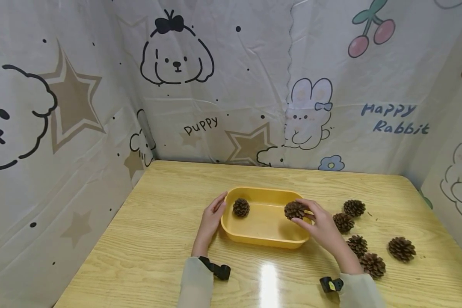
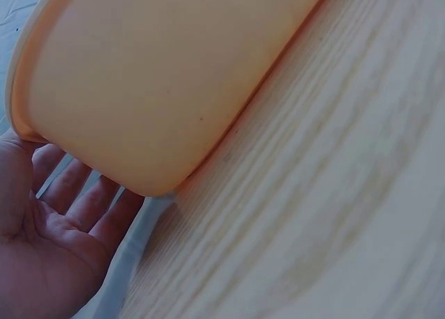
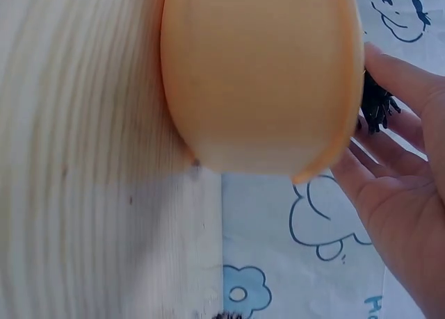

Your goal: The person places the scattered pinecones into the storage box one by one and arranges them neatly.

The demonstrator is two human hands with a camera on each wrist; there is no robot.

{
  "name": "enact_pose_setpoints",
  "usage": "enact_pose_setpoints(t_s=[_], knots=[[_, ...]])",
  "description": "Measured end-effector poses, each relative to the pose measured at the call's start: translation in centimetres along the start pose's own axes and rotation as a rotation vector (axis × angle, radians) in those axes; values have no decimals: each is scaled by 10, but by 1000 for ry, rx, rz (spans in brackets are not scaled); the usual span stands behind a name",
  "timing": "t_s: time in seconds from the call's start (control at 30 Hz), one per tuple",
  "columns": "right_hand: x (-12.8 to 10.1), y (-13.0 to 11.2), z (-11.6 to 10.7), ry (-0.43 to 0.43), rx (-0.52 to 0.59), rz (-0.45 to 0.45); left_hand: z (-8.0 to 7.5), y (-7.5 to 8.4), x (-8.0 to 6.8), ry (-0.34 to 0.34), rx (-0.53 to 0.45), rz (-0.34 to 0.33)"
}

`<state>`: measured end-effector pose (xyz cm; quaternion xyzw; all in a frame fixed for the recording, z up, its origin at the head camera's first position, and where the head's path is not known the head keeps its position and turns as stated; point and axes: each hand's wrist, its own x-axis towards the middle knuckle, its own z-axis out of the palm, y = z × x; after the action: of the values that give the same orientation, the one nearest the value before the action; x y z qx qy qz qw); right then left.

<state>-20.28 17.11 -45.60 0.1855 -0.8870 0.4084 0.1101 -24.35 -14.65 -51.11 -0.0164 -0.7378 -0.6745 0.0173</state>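
- Right hand point(image 1: 323, 224): fingertips pinched a held pine cone point(image 1: 294, 210) over the yellow tray point(image 1: 263, 239), at its 3 o'clock end.
- Left hand point(image 1: 211, 214): fingers straight, resting on the tray's 9 o'clock wall.
- Tray cone point(image 1: 241, 207): lay inside.
- Risk: a loose pinch might drop the held cone onto the rim, rolling out.

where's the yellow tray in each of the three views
Head: the yellow tray sits centre on the table, between the left hand and right hand.
Left wrist: its outer wall fills the upper left, above the open palm.
Right wrist: its end wall fills the top centre, with fingers at its right rim.
Shared landmark: the light wood table grain.
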Motion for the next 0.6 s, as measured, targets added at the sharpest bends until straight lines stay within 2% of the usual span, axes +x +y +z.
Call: enact_pose_setpoints(t_s=[0.23, 0.6], knots=[[12, -4, 9, -46, 14, 26, 0, 1, 0, 5, -11, 3], [26, -2, 21, -94, 47, 2, 1, 4, -2, 3, -2, -11]])
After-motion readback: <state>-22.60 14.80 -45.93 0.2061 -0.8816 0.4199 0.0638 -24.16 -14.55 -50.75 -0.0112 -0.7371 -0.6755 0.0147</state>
